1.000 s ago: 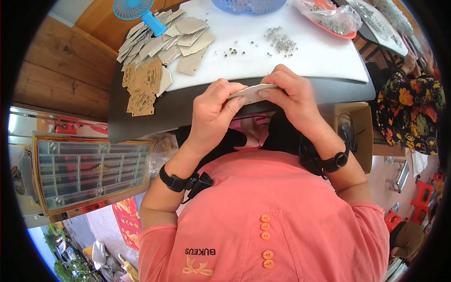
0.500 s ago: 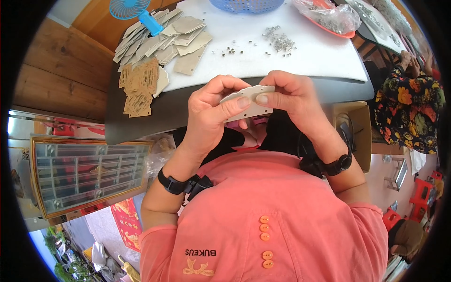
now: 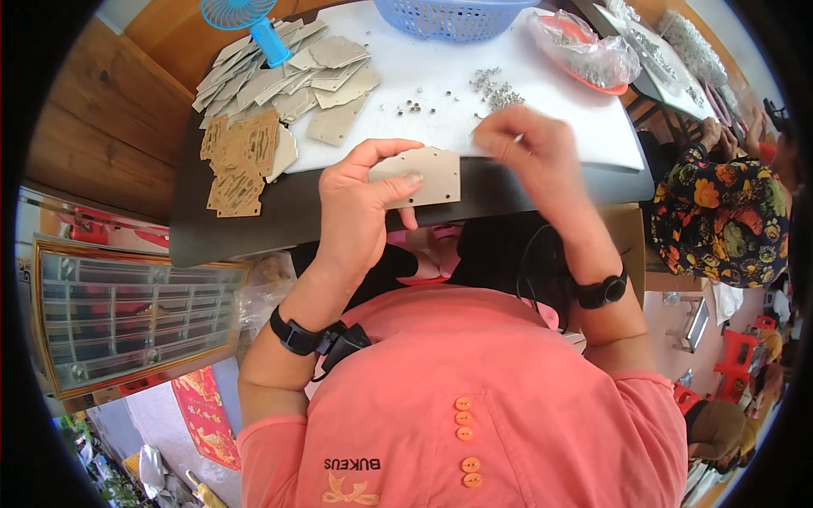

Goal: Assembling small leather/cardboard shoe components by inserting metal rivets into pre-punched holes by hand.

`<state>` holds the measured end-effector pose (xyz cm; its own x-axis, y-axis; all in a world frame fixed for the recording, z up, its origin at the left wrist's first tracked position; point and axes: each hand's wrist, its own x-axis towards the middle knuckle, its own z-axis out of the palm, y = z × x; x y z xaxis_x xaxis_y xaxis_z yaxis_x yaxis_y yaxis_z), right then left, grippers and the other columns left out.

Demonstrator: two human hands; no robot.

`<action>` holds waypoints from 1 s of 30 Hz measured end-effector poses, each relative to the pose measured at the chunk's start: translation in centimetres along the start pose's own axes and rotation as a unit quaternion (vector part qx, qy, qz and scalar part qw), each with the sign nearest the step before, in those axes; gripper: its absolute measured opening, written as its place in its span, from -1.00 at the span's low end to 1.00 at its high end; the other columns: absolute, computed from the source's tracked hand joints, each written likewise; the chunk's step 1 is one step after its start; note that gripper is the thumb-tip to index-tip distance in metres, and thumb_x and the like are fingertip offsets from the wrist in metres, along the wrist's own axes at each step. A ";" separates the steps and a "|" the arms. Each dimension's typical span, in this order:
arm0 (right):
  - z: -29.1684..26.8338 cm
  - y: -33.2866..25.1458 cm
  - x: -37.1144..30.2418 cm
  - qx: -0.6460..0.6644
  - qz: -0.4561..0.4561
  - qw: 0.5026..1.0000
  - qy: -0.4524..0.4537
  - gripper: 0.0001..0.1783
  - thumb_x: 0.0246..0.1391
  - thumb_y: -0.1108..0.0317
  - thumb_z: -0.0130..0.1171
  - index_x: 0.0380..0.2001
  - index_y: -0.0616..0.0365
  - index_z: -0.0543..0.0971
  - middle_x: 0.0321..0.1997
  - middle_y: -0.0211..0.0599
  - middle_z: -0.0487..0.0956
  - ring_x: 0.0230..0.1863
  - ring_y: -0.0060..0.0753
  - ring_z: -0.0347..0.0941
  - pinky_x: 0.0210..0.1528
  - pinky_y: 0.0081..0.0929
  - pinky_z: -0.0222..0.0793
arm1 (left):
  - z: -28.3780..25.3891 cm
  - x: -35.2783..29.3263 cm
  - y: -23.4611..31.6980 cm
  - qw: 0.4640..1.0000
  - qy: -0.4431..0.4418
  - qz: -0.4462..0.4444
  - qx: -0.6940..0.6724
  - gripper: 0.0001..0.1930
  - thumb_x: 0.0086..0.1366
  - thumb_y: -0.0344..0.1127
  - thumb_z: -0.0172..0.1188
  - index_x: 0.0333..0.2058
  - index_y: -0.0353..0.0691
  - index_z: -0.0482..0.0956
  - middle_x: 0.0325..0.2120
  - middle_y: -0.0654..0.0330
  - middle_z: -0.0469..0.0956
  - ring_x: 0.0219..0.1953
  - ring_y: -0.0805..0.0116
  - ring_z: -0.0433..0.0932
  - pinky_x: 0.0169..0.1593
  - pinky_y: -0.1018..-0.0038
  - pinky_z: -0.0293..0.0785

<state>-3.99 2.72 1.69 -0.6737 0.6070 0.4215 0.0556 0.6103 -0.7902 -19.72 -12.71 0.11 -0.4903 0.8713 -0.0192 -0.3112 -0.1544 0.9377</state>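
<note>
One grey board (image 3: pixel 436 178) sat clamped in the left hand (image 3: pixel 360 196), thumb above and fingers beneath, probably to leave its holed edges free, while at two o'clock from it the right hand (image 3: pixel 538 146) was curled, too blurred to tell whether it pinched anything. Beyond, uncountable loose metal bits (image 3: pixel 504 95) lay at one o'clock, perhaps for easy reach, with one blue basket (image 3: pixel 449 23) at twelve, one heap of grey boards (image 3: pixel 292 82) at ten and one pile of brown pieces (image 3: pixel 241 157) at nine.

A black capital-letter word (image 3: pixel 352 464) is running upside down across the coral-pink cloth shirt (image 3: pixel 529 360); thin brown card pieces (image 3: pixel 243 161) are bearing illegible print.
</note>
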 end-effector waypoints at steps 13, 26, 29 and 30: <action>0.3 3.5 3.2 -0.414 -0.115 0.903 0.011 -0.94 -0.04 0.39 0.31 -0.42 0.00 0.68 -0.31 -0.36 0.55 -0.15 -0.14 0.44 -0.10 -0.21 0.24 | -0.8 0.6 0.0 0.998 0.011 -0.031 -0.058 -0.67 0.25 -0.60 0.21 0.02 -0.41 0.54 -0.21 0.05 0.64 -0.36 0.39 0.61 -0.51 0.52 0.49; 3.8 -0.7 -0.3 0.169 0.151 0.972 -0.059 -0.81 0.03 0.42 0.37 -0.30 0.29 0.63 -0.58 -0.45 0.52 -0.56 -0.65 0.34 -0.47 -0.60 0.28 | -1.0 0.5 -0.5 0.998 0.000 -0.010 -0.063 -0.72 0.26 -0.57 0.23 -0.04 -0.40 0.57 -0.26 0.07 0.65 -0.44 0.46 0.57 -0.53 0.55 0.47; 3.6 -0.9 0.0 0.227 0.197 0.952 -0.049 -0.85 0.08 0.45 0.33 -0.30 0.30 0.64 -0.54 -0.45 0.55 -0.56 -0.66 0.36 -0.47 -0.65 0.28 | -1.0 0.4 -0.1 0.996 -0.008 -0.022 -0.089 -0.74 0.32 -0.52 0.20 -0.03 -0.41 0.56 -0.24 0.06 0.65 -0.42 0.45 0.57 -0.50 0.53 0.49; 3.4 -0.7 0.0 0.234 0.200 0.950 -0.048 -0.86 0.10 0.46 0.32 -0.30 0.32 0.63 -0.53 -0.42 0.56 -0.56 -0.66 0.37 -0.48 -0.66 0.29 | -0.8 0.4 0.1 0.994 -0.006 -0.032 -0.108 -0.75 0.34 -0.50 0.19 -0.02 -0.41 0.56 -0.24 0.06 0.65 -0.41 0.44 0.57 -0.49 0.53 0.49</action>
<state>-6.55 0.55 0.71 -0.7331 0.6798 0.0203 0.0026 0.0327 -0.9995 -20.59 -12.79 -0.10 -0.4552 0.8875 -0.0712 -0.5098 -0.1943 0.8381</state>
